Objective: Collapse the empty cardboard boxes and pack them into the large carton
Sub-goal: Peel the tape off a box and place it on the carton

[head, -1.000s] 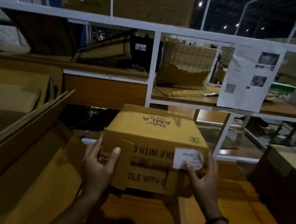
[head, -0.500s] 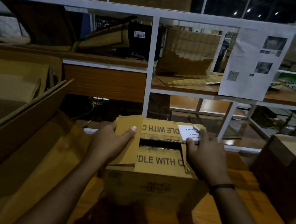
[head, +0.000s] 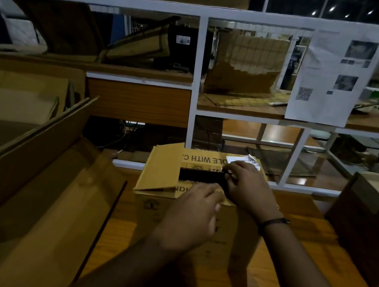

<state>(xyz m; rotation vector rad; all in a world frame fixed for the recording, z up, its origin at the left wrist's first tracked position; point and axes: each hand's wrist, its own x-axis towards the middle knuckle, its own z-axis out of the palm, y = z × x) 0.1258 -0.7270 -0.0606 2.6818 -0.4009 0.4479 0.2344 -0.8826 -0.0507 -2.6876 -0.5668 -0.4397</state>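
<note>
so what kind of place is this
Probably a warehouse or packing area: a white metal rack holding flattened cardboard, cartons around the wooden workbench, and a printed sheet with a QR code taped to the rack.

Orange-brown wooden tabletop (head: 287, 268) is carrying a small printed cardboard box (head: 186, 226) at centre, a large open brown carton (head: 35, 194) at left, another brown box (head: 368, 224) at right.
</note>
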